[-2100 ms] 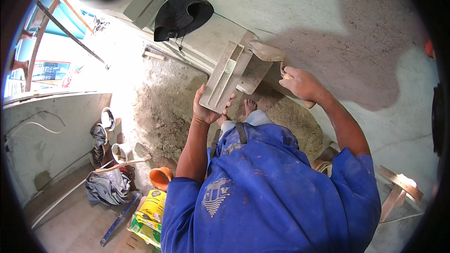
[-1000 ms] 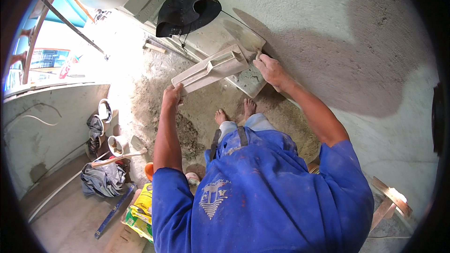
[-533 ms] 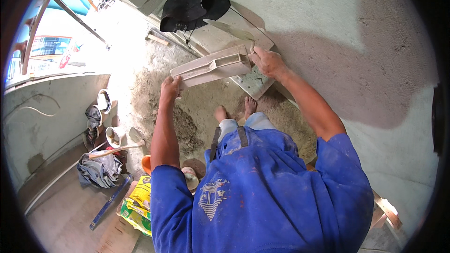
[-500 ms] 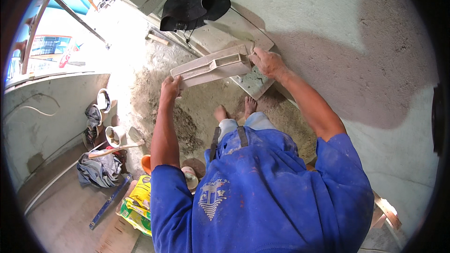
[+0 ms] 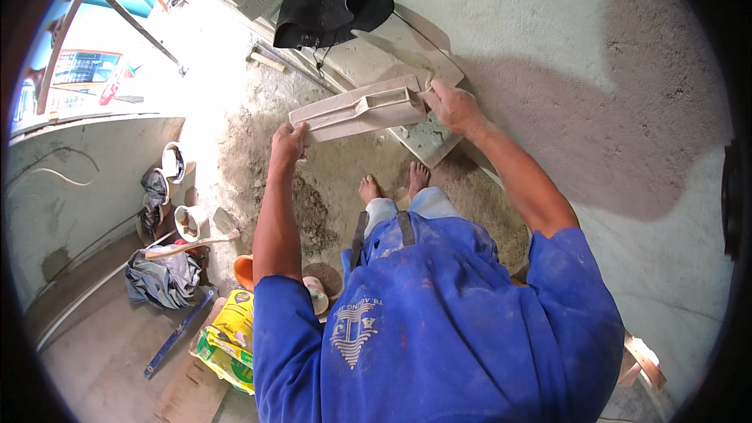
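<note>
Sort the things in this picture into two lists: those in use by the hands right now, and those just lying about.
In use: long grey plastering float; left hand at one end; right hand at the other; plastered wall.

Lying about: black hat; yellow bag; blue spirit level; white buckets; heap of cloth.

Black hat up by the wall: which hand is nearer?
Right. The right hand grips the float's end just below and right of the hat; the left hand holds the other end, lower and farther off.

Pale float between both hands
</note>
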`<state>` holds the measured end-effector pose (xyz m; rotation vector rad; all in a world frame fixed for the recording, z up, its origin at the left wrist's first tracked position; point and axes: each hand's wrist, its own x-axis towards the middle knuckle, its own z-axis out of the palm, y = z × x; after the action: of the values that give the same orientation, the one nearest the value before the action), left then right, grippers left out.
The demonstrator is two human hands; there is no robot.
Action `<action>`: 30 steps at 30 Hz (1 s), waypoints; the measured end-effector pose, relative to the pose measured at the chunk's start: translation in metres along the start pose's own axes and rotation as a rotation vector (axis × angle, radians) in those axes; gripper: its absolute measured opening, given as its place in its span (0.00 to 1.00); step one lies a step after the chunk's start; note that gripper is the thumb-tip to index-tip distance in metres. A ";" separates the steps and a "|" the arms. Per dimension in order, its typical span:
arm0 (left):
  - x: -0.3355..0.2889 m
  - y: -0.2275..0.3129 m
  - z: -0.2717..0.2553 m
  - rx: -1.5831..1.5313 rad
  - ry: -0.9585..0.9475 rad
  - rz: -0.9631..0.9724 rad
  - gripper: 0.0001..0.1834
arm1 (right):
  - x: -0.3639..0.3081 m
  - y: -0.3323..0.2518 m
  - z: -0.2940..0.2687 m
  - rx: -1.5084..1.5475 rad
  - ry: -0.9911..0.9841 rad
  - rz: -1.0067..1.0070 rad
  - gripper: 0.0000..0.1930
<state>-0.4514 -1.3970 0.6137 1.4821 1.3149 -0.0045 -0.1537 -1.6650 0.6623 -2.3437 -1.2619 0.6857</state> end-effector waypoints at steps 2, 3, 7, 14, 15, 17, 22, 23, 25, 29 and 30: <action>-0.001 0.002 0.000 -0.012 0.003 -0.006 0.20 | -0.002 0.001 0.001 -0.023 -0.004 -0.048 0.20; -0.002 0.005 0.000 -0.017 0.004 -0.005 0.19 | -0.002 0.004 0.002 -0.065 -0.029 -0.043 0.20; -0.005 0.001 0.003 -0.032 0.023 0.027 0.19 | 0.001 0.000 -0.002 -0.040 -0.098 0.065 0.20; -0.006 0.000 0.007 -0.044 0.010 0.042 0.18 | -0.011 0.014 0.005 0.358 -0.095 0.113 0.19; -0.008 -0.001 0.007 -0.044 0.023 0.036 0.18 | -0.017 0.001 -0.004 0.433 -0.084 0.165 0.19; -0.010 -0.002 0.009 -0.050 0.040 0.035 0.18 | -0.032 -0.014 -0.011 0.529 -0.052 0.198 0.18; -0.001 -0.019 0.011 -0.088 0.046 0.036 0.18 | -0.067 -0.031 -0.021 0.379 0.019 -0.078 0.16; -0.002 -0.020 0.012 -0.079 0.060 0.036 0.18 | -0.075 -0.035 -0.029 0.286 -0.022 -0.026 0.17; -0.006 -0.018 0.013 -0.099 0.078 0.062 0.18 | -0.092 -0.042 -0.051 0.098 -0.104 0.082 0.18; -0.013 -0.008 0.007 -0.196 0.082 0.132 0.18 | -0.111 -0.040 -0.095 -0.236 -0.127 -0.030 0.17; -0.013 -0.002 0.006 -0.216 0.075 0.145 0.18 | -0.111 -0.037 -0.104 -0.309 -0.142 -0.057 0.17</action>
<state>-0.4543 -1.4104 0.6175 1.3987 1.2231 0.2814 -0.1701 -1.7511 0.7917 -2.5259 -1.5909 0.6902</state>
